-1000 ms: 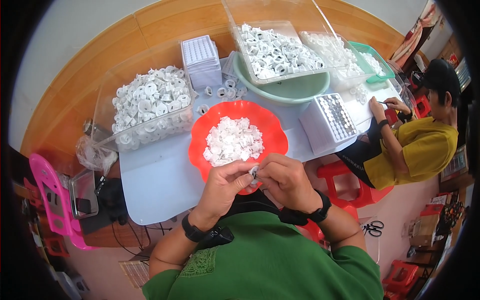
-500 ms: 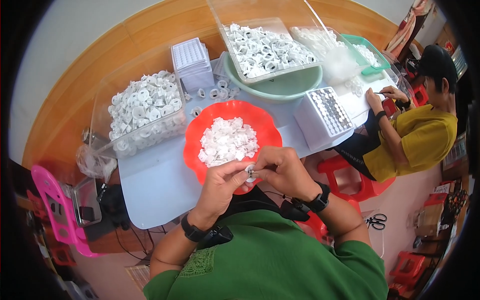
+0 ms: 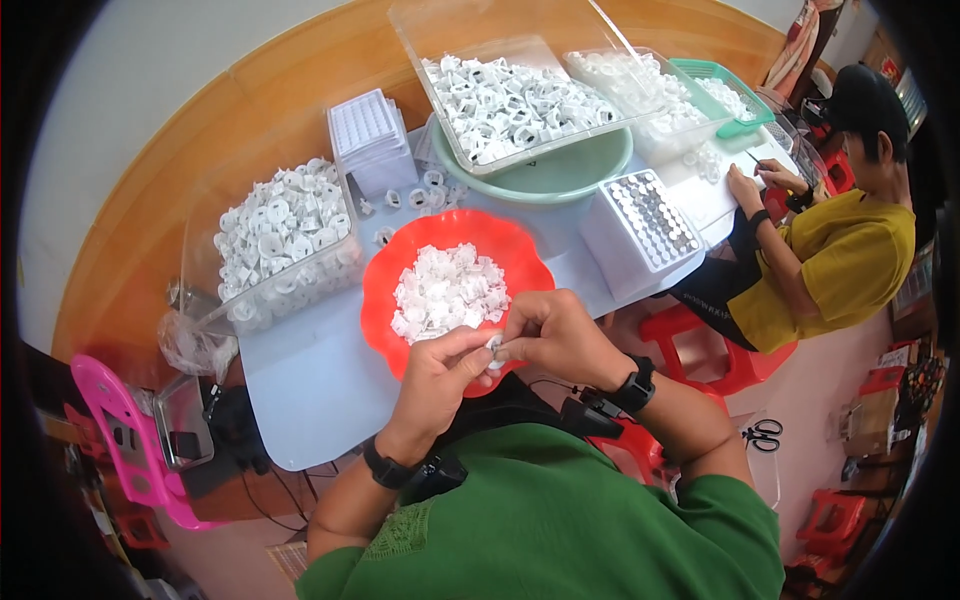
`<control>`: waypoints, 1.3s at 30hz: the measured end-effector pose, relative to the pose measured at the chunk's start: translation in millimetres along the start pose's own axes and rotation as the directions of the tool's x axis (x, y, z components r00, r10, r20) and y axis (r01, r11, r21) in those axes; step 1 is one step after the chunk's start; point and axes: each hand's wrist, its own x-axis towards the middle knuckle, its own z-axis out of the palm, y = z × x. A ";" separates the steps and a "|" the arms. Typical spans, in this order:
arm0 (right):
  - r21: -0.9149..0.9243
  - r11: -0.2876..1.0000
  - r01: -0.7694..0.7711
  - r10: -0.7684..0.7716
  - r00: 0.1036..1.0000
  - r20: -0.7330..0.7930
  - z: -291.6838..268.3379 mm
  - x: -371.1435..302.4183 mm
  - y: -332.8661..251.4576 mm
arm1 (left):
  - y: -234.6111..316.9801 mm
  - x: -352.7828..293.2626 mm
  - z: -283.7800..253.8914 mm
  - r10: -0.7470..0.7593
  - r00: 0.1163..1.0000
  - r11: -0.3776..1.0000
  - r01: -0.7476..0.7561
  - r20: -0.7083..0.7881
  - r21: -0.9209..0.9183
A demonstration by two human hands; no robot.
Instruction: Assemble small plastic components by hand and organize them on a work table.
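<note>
A small round white plastic part [image 3: 494, 344] is pinched between the fingertips of my left hand [image 3: 440, 372], over the near rim of a red scalloped bowl [image 3: 385, 300]. My right hand [image 3: 556, 335] closes on the same part from the right; its fingertips hide what else they may hold. Inside the bowl lies a heap of small translucent white plastic pieces [image 3: 448, 290]. Several loose round white parts [image 3: 432, 190] lie on the table just behind the bowl.
A clear bin [image 3: 285, 275] of white parts stands left, another [image 3: 520, 155] rests on a pale green basin [image 3: 575, 180]. White tray stacks [image 3: 372, 150] stand behind; a block [image 3: 640, 240] with metal discs sits right. A co-worker in yellow [image 3: 835, 270] works at the far right.
My view has shifted slightly. Both hands stay together over the bowl's near rim, still holding the white plastic part. At the right, the co-worker's hands have moved slightly.
</note>
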 end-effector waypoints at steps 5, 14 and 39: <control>0.191 0.974 -0.122 0.107 0.990 0.090 -6.5 2.5 -3.8 | 0.0 0.0 -1.4 -0.012 0.999 0.999 0.013 0.031 -0.041; 0.348 0.911 -0.219 0.168 0.971 0.172 -8.6 -4.6 -12.6 | 0.0 -1.4 -5.8 -0.033 0.998 0.965 0.044 0.046 -0.257; -0.636 0.447 0.629 -0.774 0.629 0.077 17.1 -22.8 -9.4 | -6.8 -17.6 11.3 0.268 0.961 0.963 -0.269 -0.065 -0.015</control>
